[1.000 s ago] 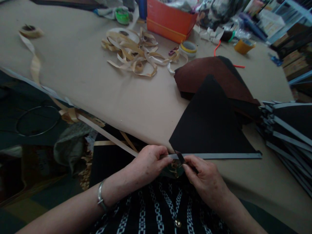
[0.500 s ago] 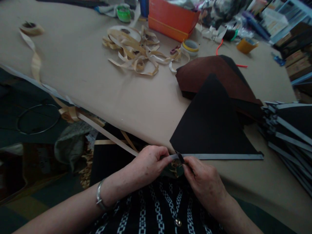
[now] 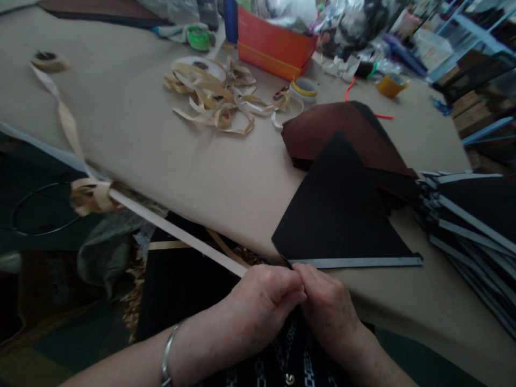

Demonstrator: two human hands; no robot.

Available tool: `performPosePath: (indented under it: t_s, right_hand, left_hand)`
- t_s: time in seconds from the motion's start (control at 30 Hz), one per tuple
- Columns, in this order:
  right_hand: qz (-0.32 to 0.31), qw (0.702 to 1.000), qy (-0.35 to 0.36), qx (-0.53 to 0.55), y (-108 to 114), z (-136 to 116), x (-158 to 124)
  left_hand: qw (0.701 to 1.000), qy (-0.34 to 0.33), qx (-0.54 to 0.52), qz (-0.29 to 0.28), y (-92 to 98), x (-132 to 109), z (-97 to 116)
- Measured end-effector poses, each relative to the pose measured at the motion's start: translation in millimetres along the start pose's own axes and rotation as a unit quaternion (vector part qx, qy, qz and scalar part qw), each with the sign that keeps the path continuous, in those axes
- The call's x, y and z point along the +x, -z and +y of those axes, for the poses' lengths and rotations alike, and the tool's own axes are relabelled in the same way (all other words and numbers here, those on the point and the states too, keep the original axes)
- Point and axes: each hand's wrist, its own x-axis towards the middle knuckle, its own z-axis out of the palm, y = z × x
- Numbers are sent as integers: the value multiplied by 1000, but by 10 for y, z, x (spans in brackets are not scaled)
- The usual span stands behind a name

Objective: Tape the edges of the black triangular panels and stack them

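Note:
My left hand [image 3: 268, 301] is closed round a pale strip of tape [image 3: 181, 235], which runs taut up to the left over the table edge. Pressed against it, my right hand [image 3: 328, 301] pinches the near left corner of a black fan-shaped piece of sheet material [image 3: 334, 215]. A whitish-grey tape band [image 3: 363, 263] lies along that piece's near straight edge. The fingertips of both hands meet, so the exact spot where tape and corner come together is hidden.
Brown and black pieces [image 3: 334, 129] lie behind the black one. Similar taped black pieces [image 3: 475, 215] are stacked at right. Tangled tan backing [image 3: 226, 102], an orange box [image 3: 274, 48], tape rolls [image 3: 304, 88] and a tan tape roll [image 3: 50, 61] sit farther back.
My left hand has moved right and closed up against my right hand, drawing the tape along. The tan coil at the table edge looks looser and larger. The view has shifted slightly.

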Motion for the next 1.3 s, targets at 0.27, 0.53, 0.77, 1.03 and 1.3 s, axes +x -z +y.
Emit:
performPosePath:
  t_s: [0.27,0.53,0.77,1.03,1.3]
  right_hand:
    - [72,980,-141,123,880,484,-187]
    - [103,944,-313,23,1213,1801,356]
    - [-5,939,-343,39,1242,1873,339]
    - [-178,875,-414,177,963,1249,-1076]
    - [-150,877,-432,148,563,1003,-1465]
  left_hand:
    - [995,25,79,62,558,-56,-43]
    - [951,-105,289,19,344,320,-52]
    - [931,-101,350,-20,352,412,-30]
    - [935,-111,325,-91,328,685,90]
    - [951,-108,270,-107,311,766,112]
